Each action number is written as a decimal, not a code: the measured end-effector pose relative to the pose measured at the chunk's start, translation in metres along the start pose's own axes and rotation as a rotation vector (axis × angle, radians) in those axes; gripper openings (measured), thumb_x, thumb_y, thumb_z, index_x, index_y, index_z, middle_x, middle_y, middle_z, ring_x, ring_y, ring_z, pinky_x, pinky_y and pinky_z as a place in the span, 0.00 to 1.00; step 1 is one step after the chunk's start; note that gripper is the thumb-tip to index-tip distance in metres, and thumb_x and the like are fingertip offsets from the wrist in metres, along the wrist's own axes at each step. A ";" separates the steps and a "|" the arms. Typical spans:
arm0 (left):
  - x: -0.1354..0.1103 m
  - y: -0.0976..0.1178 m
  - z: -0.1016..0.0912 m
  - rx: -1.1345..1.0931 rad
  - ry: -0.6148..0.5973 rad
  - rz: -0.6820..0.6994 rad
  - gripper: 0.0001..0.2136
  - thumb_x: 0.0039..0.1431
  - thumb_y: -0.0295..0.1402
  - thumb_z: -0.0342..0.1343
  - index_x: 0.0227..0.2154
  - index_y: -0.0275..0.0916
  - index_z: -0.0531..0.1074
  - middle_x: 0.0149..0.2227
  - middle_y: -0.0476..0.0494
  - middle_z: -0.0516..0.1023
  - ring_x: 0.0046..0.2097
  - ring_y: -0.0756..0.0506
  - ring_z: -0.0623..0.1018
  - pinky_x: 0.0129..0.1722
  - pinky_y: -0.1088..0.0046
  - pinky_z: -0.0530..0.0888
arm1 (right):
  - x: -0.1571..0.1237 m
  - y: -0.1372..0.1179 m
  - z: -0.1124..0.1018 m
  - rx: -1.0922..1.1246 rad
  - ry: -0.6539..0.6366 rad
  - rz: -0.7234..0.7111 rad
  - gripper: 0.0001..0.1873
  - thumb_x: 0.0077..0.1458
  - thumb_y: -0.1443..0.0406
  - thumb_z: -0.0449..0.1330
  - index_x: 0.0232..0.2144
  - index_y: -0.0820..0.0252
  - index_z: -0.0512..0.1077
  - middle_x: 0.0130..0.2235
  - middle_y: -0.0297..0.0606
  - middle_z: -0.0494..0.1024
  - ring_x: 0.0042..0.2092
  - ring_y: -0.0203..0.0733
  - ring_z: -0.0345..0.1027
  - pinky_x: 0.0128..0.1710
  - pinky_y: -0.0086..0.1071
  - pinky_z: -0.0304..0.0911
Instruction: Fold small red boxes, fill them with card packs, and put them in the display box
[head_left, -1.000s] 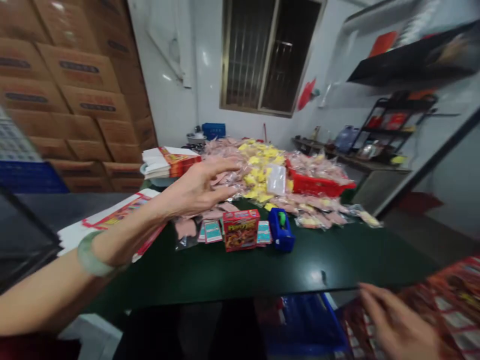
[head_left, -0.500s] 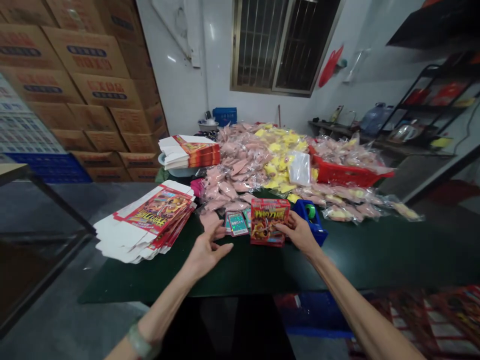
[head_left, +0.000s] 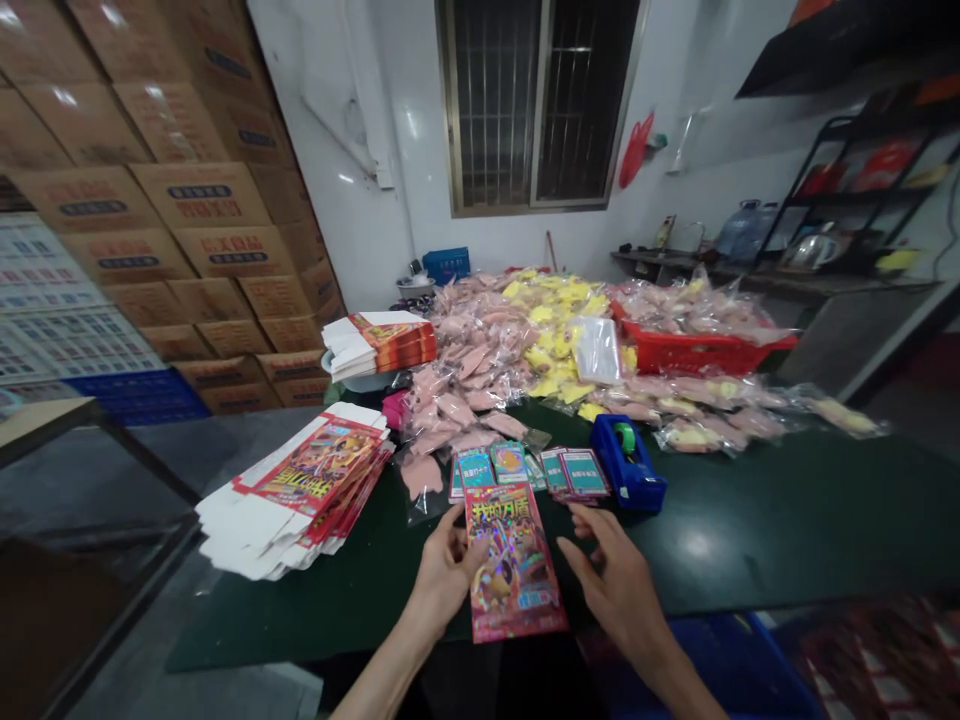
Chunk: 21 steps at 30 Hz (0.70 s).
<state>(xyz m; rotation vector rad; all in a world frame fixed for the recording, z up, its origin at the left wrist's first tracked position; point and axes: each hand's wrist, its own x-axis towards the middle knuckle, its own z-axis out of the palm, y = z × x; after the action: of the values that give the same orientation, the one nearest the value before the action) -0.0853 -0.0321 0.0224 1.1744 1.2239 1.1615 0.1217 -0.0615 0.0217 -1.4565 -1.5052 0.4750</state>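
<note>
A shiny red printed box (head_left: pixel 516 570) is tipped toward me at the table's front edge. My left hand (head_left: pixel 444 565) grips its left side, with the thumb on the printed face. To the right of the box, my right hand (head_left: pixel 619 570) hovers with fingers apart and nothing visible in it. Teal-faced cards (head_left: pixel 474 470) lie just behind the box, and another small stack of cards (head_left: pixel 583 473) is near my right fingertips. A flat pink piece in a clear bag (head_left: pixel 422 478) rests beyond my left hand.
Flattened printed cartons (head_left: pixel 322 470) are piled at left. A blue tape dispenser (head_left: pixel 628 465) stands right of the cards. Bagged pink and yellow pieces (head_left: pixel 480 360) heap at the back, beside a red basket (head_left: pixel 697 352). Brown cartons (head_left: pixel 217 195) are stacked against the wall.
The red box has come nearer to me and turned its large face up. My left hand has taken hold of it; my right hand has let go. More cards now show behind it.
</note>
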 end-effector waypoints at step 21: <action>-0.008 -0.014 -0.023 0.458 0.570 0.202 0.17 0.54 0.41 0.52 0.47 0.46 0.70 0.38 0.49 0.76 0.36 0.48 0.76 0.30 0.75 0.75 | -0.220 0.223 0.012 0.420 0.039 1.403 0.14 0.60 0.61 0.54 0.45 0.64 0.67 0.41 0.38 0.72 0.36 0.36 0.69 0.34 0.33 0.68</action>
<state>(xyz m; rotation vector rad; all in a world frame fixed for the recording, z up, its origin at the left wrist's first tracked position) -0.1084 -0.0407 0.0086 1.3718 1.9125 1.4752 0.1982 -0.2126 -0.2425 -1.9370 -0.0788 1.4407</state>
